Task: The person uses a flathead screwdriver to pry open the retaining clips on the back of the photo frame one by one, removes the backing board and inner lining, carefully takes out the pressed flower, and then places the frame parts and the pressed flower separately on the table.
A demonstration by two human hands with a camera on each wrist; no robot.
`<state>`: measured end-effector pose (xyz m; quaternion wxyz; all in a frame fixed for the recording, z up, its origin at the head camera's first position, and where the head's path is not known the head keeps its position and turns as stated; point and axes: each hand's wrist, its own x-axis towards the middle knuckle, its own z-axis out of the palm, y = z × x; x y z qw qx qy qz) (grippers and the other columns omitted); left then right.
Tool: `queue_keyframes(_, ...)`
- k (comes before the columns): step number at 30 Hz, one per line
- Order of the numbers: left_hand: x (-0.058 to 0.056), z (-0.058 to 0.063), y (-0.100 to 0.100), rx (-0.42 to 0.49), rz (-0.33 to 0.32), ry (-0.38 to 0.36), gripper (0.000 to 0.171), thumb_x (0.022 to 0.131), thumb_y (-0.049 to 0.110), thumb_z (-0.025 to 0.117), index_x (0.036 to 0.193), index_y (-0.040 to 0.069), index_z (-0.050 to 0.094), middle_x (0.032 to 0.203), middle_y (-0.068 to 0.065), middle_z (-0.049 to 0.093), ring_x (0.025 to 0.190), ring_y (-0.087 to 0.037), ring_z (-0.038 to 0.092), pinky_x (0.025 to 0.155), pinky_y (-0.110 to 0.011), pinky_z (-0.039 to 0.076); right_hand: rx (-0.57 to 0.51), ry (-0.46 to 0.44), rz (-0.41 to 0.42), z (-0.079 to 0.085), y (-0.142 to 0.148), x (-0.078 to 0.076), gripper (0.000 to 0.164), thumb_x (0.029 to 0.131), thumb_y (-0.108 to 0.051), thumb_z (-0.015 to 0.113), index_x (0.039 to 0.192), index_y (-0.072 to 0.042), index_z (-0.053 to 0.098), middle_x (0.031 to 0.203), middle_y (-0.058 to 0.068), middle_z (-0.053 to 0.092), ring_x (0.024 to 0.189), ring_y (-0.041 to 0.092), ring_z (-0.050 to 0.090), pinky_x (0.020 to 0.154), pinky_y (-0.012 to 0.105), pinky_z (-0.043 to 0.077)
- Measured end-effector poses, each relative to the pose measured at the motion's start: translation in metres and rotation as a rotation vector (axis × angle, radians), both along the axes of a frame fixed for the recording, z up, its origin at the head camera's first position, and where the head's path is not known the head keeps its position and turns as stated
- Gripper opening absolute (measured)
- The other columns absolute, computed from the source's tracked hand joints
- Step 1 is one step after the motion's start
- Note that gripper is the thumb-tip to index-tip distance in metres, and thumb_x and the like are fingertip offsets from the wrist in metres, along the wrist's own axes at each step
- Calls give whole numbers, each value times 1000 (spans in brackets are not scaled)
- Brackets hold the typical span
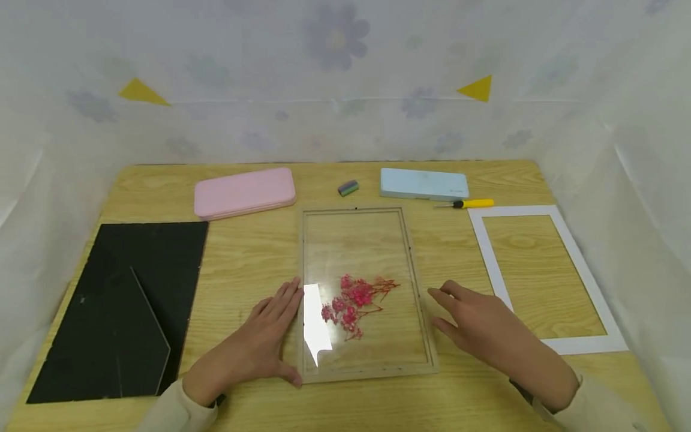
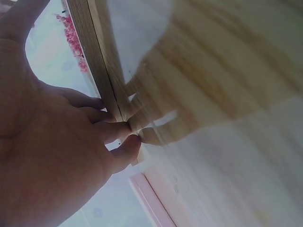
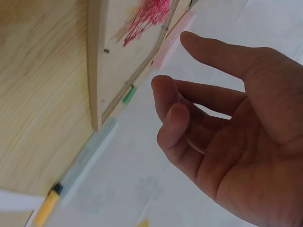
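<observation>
A wooden picture frame [image 1: 423, 294] with a clear pane lies flat at the middle of the table. Pink dried flowers [image 1: 358, 294] are spread over the lower half of its pane. My left hand [image 1: 261, 336] rests along the frame's left side, fingers extended and thumb at the lower left corner. In the left wrist view its fingertips [image 2: 135, 140] touch the table beside the frame's edge. Just off the frame's right side hovers my right hand [image 1: 480, 321], holding nothing, its fingers loosely bent, as the right wrist view shows.
A black backing board [image 1: 124, 288] with a stand leg lies at left, a white mat border [image 1: 583, 345] at right. Along the back are a pink case [image 1: 245, 192], a small striped eraser-like block [image 1: 348, 188], a light blue case [image 1: 423, 183] and a yellow-handled screwdriver [image 1: 475, 203].
</observation>
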<state>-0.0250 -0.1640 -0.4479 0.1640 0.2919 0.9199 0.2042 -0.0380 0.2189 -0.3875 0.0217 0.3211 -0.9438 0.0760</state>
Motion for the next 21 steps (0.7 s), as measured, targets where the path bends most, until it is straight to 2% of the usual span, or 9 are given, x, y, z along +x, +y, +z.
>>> queue_keyframes(5,0,0,0,6,1,5,149,53,63,90,158,-4,8,166,-20,-1,152,-39,7,113,-61,25,-2,-46,17,-6,-21,-12,49,82,-28,84,118,2,69,98,7,61,51,2,44,43,18,36)
queue_keyframes(8,0,-1,0,12,3,-1,149,53,63,90,159,-3,8,166,-20,-1,152,-39,7,113,-61,25,9,-104,7,-11,-32,-21,54,84,-33,82,121,3,67,101,9,61,53,2,46,45,19,37)
queue_keyframes(14,1,-1,0,18,0,-1,148,54,65,89,159,-2,8,166,-19,-1,152,-38,7,113,-61,25,65,-212,-2,-26,-49,-40,62,82,-43,81,122,0,64,99,7,57,54,6,44,46,22,38)
queue_keyframes(17,1,-2,-1,15,2,1,149,54,66,88,159,-2,7,167,-18,-1,152,-37,7,113,-61,25,83,-216,21,-33,-57,-44,54,81,-45,82,112,-4,65,90,3,53,53,7,42,47,24,38)
queue_keyframes(21,0,-3,-1,15,7,-4,149,54,66,88,159,-1,6,167,-17,-2,152,-37,7,114,-60,24,96,-191,38,-38,-65,-45,39,82,-42,82,98,-9,67,81,0,50,56,11,48,48,28,42)
